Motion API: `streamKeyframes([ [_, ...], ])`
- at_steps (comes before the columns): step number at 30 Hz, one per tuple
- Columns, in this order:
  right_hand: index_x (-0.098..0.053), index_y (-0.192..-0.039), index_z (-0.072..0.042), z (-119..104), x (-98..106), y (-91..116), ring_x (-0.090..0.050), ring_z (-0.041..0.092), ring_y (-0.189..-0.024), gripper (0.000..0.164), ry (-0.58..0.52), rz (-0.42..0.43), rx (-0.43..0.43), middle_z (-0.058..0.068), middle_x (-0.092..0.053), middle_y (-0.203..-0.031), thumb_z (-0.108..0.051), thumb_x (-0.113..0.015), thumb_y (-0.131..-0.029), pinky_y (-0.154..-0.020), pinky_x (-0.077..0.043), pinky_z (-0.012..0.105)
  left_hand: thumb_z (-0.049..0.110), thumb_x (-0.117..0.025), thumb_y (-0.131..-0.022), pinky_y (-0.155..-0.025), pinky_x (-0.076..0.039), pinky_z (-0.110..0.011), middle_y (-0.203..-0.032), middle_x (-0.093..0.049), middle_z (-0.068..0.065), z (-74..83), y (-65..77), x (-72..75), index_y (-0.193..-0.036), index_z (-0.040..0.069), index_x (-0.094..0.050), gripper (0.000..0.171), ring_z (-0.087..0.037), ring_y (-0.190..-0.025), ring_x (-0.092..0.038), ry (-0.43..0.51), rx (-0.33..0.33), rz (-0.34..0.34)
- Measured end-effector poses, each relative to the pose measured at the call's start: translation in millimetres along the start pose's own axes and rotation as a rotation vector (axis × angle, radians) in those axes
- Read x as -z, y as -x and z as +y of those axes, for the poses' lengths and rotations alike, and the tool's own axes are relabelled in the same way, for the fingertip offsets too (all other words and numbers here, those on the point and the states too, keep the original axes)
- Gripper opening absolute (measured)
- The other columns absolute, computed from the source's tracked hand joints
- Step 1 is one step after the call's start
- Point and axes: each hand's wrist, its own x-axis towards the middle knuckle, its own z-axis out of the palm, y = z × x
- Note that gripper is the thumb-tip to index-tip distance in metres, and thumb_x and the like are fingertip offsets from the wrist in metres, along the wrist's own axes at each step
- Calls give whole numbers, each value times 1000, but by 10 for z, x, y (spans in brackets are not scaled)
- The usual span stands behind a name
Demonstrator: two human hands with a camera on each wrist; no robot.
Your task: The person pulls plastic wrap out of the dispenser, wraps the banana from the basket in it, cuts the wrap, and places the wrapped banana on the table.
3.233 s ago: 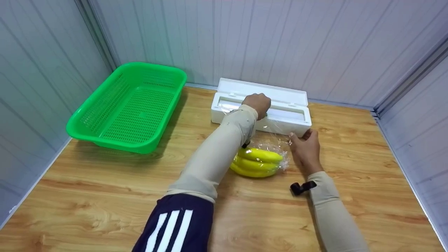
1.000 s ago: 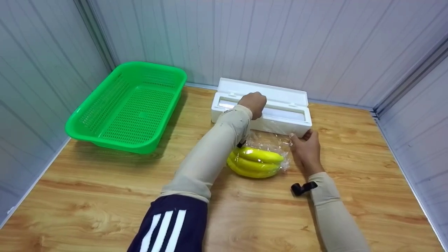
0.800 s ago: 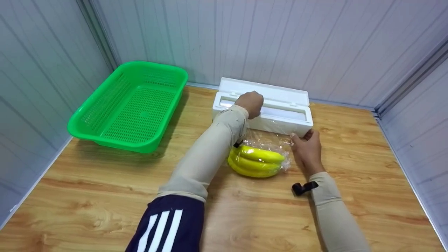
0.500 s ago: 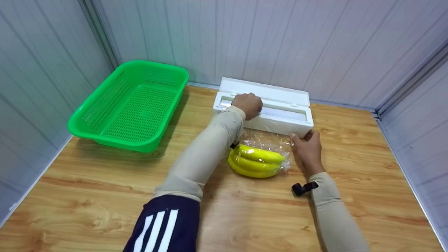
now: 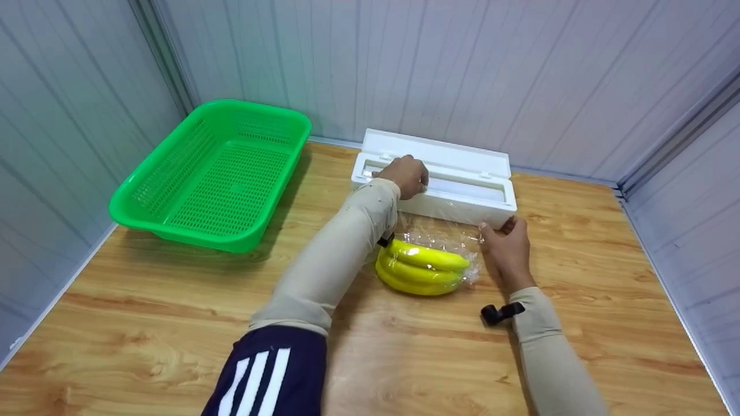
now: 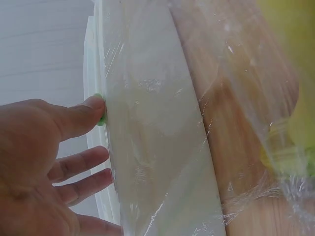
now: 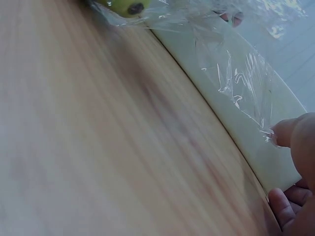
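Observation:
A white cling film dispenser [image 5: 462, 212] stands with its lid [image 5: 439, 149] raised. Clear cling film [image 6: 147, 147] hangs down its front and runs to a wrapped bunch of bananas [image 5: 425, 268]. At the dispenser's front top edge my left hand [image 5: 406, 176] pinches a small green slide cutter [image 6: 102, 120], mostly covered by the thumb. My right hand [image 5: 509, 248] grips the dispenser's front right corner. Its thumb presses the film against the front wall, and other fingers curl round the end, partly hidden.
A green perforated plastic basket [image 5: 231, 190] sits at the left on the wooden tabletop [image 5: 428, 358]. Grey panel walls [image 5: 324, 63] close off the back and both sides. The left forearm crosses the space between basket and bananas.
My left hand has slid leftward along the dispenser's front edge, showing more of the slot to its right. The right hand keeps its grip on the corner; bananas and basket stay put.

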Motion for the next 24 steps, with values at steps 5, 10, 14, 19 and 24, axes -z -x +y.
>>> streamKeyframes([
  [5,-33,-141,-3,-24,10,-7,-51,26,-121,69,47,-7,5,16,-47,-135,-28,-73,-92,-95,-50,31,21,-64,-99,-98,-48,-41,-119,-67,-5,-36,-1,11,-114,14,-75,20,-21,-113,-59,30,34,-2],
  [10,-33,-142,-1,-30,19,-20,-51,26,-121,69,71,-5,28,18,-48,-135,-26,-73,-92,-96,-49,31,19,-63,-100,-90,-51,-40,-118,-67,-4,-66,23,30,-115,14,-75,20,-20,-108,-61,38,40,-4],
  [14,-33,-143,-1,-21,16,-29,-50,26,-122,69,93,-14,33,18,-47,-136,-27,-72,-93,-98,-48,32,18,-62,-100,-88,-52,-35,-114,-70,-4,-105,28,37,-113,11,-75,20,-19,-103,-63,15,34,1],
  [19,-32,-144,-2,-29,14,-32,-49,27,-124,70,106,-24,29,18,-46,-138,-29,-72,-93,-101,-47,33,18,-63,-100,-85,-53,-34,-106,-72,-4,-161,26,48,-109,10,-76,18,-18,-95,-65,-10,28,10],
  [24,-32,-144,-2,-41,8,-46,-49,27,-125,72,97,-32,17,19,-46,-139,-30,-73,-93,-102,-45,32,15,-62,-98,-82,-54,-35,-100,-73,-4,-227,62,56,-103,8,-77,16,-20,-92,-65,-39,-2,50],
])
